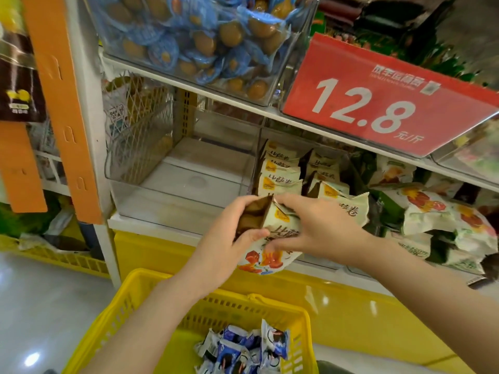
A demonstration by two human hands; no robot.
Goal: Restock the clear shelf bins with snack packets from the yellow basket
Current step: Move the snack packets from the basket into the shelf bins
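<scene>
My left hand (237, 233) and my right hand (318, 228) both grip a small stack of cream and brown snack packets (272, 238) just in front of the lower shelf. Right behind them, a clear bin (310, 179) holds several matching cream packets standing in rows. To its left a clear bin (183, 184) stands with nothing inside. The yellow basket (151, 306) sits below my arms and holds several blue and white packets (243, 349).
An upper clear bin (205, 41) is full of blue-wrapped brown snacks. A red price sign reading 12.8 (378, 103) hangs at the upper right. White packets with red fruit print (445, 220) fill the right bin. An orange upright (59, 103) stands at the left.
</scene>
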